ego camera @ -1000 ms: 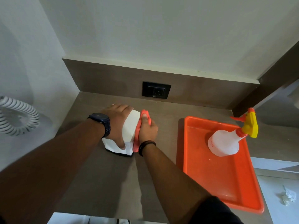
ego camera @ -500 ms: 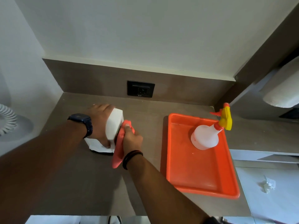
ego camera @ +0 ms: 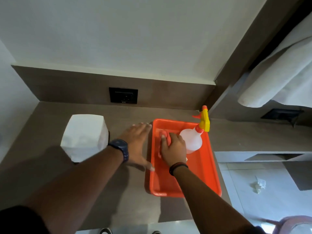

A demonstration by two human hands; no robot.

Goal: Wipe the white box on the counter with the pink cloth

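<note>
The white box [ego camera: 85, 136] stands alone on the brown counter [ego camera: 50, 115] at the left, with neither hand on it. My right hand [ego camera: 173, 147] lies inside the orange tray [ego camera: 209, 168], pressed over the pink cloth [ego camera: 164, 133], which shows only as a small lump under my fingers. My left hand [ego camera: 137, 141] hovers flat and open with spread fingers beside the tray's left rim, between the box and the tray.
A white spray bottle [ego camera: 192, 142] with a yellow and orange trigger lies in the tray just right of my right hand. A black wall socket [ego camera: 123, 97] sits in the backsplash. A white towel [ego camera: 276, 78] hangs at the upper right. Crumpled paper [ego camera: 259, 184] lies on the floor.
Both hands have left the white box. My right hand carried the pink cloth rightwards into the orange tray; my left hand followed to the tray's rim. The camera has turned right.
</note>
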